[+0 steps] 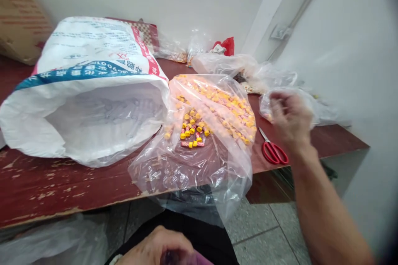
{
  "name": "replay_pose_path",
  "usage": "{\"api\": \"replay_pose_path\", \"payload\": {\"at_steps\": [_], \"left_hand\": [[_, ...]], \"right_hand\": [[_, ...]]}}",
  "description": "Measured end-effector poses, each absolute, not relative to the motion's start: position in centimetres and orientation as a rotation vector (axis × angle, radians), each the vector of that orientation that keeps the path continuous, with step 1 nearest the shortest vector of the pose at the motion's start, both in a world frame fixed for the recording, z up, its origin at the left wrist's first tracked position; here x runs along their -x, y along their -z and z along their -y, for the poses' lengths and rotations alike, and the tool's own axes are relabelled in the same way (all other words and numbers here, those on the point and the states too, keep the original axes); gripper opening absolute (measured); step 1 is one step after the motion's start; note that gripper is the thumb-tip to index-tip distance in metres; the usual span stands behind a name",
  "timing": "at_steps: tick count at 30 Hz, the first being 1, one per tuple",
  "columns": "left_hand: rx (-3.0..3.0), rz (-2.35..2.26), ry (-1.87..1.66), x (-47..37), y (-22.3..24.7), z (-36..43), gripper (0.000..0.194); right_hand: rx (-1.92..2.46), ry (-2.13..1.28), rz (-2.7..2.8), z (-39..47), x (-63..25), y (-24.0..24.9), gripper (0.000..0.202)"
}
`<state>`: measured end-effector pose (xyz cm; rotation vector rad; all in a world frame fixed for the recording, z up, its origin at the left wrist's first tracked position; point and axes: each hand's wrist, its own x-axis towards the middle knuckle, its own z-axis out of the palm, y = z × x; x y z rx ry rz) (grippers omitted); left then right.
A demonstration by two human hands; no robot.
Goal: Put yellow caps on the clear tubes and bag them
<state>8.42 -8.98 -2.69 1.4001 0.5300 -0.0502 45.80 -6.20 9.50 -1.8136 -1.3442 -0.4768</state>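
My left hand [164, 244] is at the bottom edge over my lap, its fingers curled round a purple thing [197, 258] that is partly cut off. Above the right part of the table is my right hand [290, 116], blurred, with fingers bent together; what they hold, if anything, is too small to tell. Behind it lies a small clear bag [266, 109]. A large clear plastic bag [199, 169] of small yellow-capped pieces [188, 126] lies open at the table's middle. Red-handled scissors [274, 152] rest between that bag and my right wrist.
A big white woven sack [93, 49] lies open-mouthed on the red table [62, 182] at left. A cardboard box [21, 16] stands behind it. More plastic bags [224, 64] and a red bag [228, 45] line the wall.
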Motion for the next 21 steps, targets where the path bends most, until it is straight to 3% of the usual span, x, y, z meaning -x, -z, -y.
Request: {"api": "replay_pose_path", "payload": {"at_steps": [2, 4, 9, 14, 21], "left_hand": [[-1.247, -0.682, -0.049, -8.0, 3.3, 8.8, 0.029], [-1.094, -0.745, -0.147, -7.6, 3.5, 8.3, 0.034], [-0.929, -0.852, -0.424, -7.1, 2.4, 6.8, 0.041], [-0.866, -0.857, -0.655, -7.7, 2.1, 5.8, 0.039], [-0.935, -0.844, -0.675, -7.9, 2.3, 5.7, 0.037]], "right_hand": [[1.727, 0.297, 1.577, 6.2, -39.7, -5.5, 0.019], [1.655, 0.006, 1.873, 5.4, -34.6, -1.6, 0.029], [1.871, -0.186, 1.8, 1.9, -31.9, 3.8, 0.034], [1.852, -0.223, 1.644, 2.8, -31.9, 2.3, 0.024], [1.306, -0.948, 1.013, 9.3, -24.5, -1.1, 0.027]]}}
